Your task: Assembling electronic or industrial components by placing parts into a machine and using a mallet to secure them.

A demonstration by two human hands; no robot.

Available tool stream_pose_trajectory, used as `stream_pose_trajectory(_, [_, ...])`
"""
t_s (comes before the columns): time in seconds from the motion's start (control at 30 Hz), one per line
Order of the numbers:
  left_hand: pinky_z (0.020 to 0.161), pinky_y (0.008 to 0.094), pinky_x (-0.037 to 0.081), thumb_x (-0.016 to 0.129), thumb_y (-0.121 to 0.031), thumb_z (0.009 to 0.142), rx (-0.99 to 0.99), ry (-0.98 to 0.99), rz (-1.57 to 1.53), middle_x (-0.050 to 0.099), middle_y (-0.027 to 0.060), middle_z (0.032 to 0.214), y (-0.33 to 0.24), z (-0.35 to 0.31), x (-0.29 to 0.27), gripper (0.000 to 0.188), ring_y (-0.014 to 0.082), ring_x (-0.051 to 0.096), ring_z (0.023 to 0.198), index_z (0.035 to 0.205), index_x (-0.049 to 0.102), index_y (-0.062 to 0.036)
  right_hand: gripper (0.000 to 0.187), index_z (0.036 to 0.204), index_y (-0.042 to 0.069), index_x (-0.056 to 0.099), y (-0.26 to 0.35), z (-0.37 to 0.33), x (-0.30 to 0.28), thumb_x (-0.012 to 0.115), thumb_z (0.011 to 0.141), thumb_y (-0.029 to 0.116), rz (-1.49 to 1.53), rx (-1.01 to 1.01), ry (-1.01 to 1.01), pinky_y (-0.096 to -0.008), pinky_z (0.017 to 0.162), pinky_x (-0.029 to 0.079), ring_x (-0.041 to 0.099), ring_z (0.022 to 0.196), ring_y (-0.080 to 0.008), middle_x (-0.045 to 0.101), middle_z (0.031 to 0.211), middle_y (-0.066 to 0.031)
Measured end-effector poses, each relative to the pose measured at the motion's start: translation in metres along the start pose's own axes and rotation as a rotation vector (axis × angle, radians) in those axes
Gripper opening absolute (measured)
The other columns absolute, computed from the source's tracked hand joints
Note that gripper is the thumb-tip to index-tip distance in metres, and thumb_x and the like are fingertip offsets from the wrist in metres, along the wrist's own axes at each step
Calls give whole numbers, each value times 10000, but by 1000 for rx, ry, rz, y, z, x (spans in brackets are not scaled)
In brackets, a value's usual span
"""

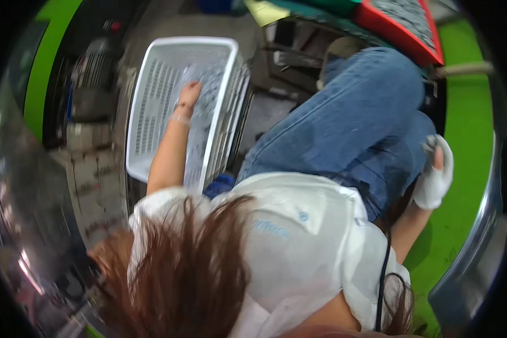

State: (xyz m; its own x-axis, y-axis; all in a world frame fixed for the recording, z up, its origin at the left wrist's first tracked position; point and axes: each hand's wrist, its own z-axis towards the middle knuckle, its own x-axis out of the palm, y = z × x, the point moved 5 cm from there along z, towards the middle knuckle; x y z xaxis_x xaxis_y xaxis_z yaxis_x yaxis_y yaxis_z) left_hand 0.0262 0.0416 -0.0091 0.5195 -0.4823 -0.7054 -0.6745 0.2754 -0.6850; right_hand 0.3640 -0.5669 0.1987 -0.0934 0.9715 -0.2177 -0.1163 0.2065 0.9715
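Note:
My left hand (190, 94) is bare, with bands at the wrist, and reaches over a white plastic basket (138, 127) on my left. Its fingers are closed; what they hold, if anything, is hidden. Below it in the basket lie many small grey pieces (210, 90), too blurred to name. On the far right my right hand (438, 177) wears a white glove with a bare thumb showing. Its fingers curl beside my knee, and greyish shapes show at their tips. Whether those are soiled glove tips or small parts, I cannot tell.
A red tray (397, 31) full of small grey metal pieces stands at the upper right, on a bench beyond my knees. Green machine panels (467, 118) rise close on the right. A motor (94, 67) and pale boxes (98, 180) stand left of the basket.

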Motion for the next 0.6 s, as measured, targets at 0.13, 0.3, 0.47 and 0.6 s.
stream_pose_trajectory(0.13, [802,273,469,528,-140,905,431,5,-228,634,89,1009,-168,-7,-1,215,169,601,922,1073,603,-27,314,1112,-24,560,12,-32,34,529,927,228,431,160,20,-302,769,452,558,792,-170,608,945,-104])
stream_pose_trajectory(0.3, [776,283,478,545,-15,871,1079,131,-299,612,106,994,-439,-51,55,174,198,612,885,1039,592,-14,177,1029,57,565,-57,47,25,534,899,172,953,337,-42,-260,653,448,529,706,-124,575,858,-28])
stream_pose_trajectory(0.47, [878,380,455,592,-163,847,1464,314,102,574,158,1118,-581,-47,168,272,328,559,1028,1099,582,-63,173,1027,44,560,-76,42,25,519,905,159,946,404,-31,-241,648,478,558,702,-122,594,868,-44])
stream_pose_trajectory(0.6, [1006,374,376,648,-325,819,1415,280,340,395,207,1360,-635,8,279,590,363,425,1225,1323,434,-105,162,1022,57,568,-82,48,16,523,907,162,949,413,-58,-220,643,465,547,692,-109,596,849,-37])
